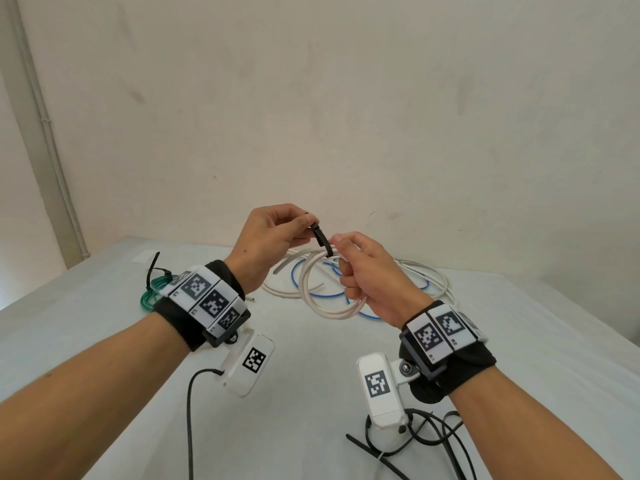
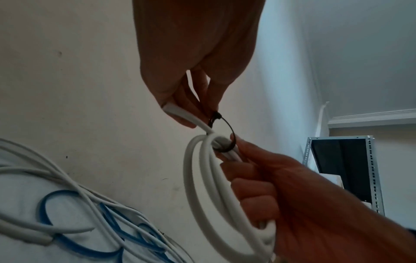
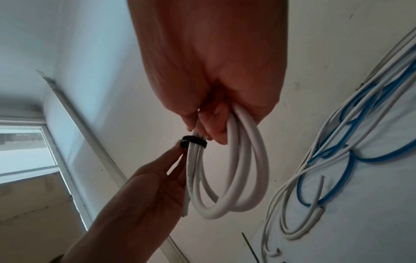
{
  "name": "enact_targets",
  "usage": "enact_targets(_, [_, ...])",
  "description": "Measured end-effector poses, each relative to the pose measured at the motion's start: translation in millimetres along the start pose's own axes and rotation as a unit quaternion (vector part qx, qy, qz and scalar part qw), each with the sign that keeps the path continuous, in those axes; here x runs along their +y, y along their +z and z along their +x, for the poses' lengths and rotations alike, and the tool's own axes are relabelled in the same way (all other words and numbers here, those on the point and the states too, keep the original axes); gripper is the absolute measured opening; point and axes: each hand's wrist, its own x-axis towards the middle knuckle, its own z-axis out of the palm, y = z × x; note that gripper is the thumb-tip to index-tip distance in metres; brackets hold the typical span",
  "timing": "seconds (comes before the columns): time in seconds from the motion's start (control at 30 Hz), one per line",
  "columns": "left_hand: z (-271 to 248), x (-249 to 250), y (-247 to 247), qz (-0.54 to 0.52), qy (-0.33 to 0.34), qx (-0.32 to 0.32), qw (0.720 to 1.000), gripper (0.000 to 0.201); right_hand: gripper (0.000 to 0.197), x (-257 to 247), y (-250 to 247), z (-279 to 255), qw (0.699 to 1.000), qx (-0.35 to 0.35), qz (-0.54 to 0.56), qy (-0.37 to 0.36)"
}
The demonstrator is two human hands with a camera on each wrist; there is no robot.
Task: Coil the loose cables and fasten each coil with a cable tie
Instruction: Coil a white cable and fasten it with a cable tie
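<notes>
**A:** Head view first: what have the two hands got?

**B:** The right hand (image 1: 372, 278) has its fingers curled round a white coil (image 1: 325, 292), held up above the table (image 1: 104, 327). A black tie (image 1: 322, 239) loops round the strands at the top of the coil. The left hand (image 1: 266, 245) pinches the tie's upper end between thumb and fingertips; in the left wrist view it also has a loose white cable end under its fingers.

**A:** And beneath them?

**B:** On the table, just behind the hands, lies a heap of loose cables (image 1: 415, 278), white and blue tangled together; I cannot count the strands. To the left sits one green coil (image 1: 156, 289) with a black tie already round it. At the near edge lie more black ties (image 1: 374, 452); how many I cannot tell.

**A:** The surface and the room?

**B:** The table has a pale, whitish cover. A plain cream wall (image 1: 346, 98) stands right behind it, with a pale strip (image 1: 45, 140) running down its left side. The left wrist view catches a grey metal rack (image 2: 346, 170), the right wrist view a window (image 3: 24, 149).
</notes>
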Motion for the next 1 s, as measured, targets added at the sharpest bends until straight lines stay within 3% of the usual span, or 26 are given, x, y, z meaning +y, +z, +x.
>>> enact_targets(0.2, [-2, 0, 3, 0.034, 0.048, 0.052, 0.997, 0.018, 0.026, -7, -1, 3, 1.0, -0.016, -0.011, 0.007])
enact_targets(0.47, [-8, 10, 8, 0.105, 0.091, 0.028, 0.99, 0.017, 0.031, -6, -5, 3, 1.0, -0.012, -0.008, -0.001])
enact_targets(0.63, [-13, 15, 12, 0.023, 0.041, -0.06, 0.997, 0.027, 0.032, 0, -12, 4, 1.0, 0.024, 0.012, -0.005])
enact_targets(0.8, [-18, 7, 17, 0.008, 0.0, -0.069, 0.998, 0.029, 0.03, 1, -13, 4, 0.999, 0.046, 0.01, -0.006])
enact_targets(1.0, [-14, 2, 23, 0.095, 0.101, -0.039, 0.99, 0.015, 0.029, 0, -12, 3, 0.999, 0.047, 0.01, 0.001])
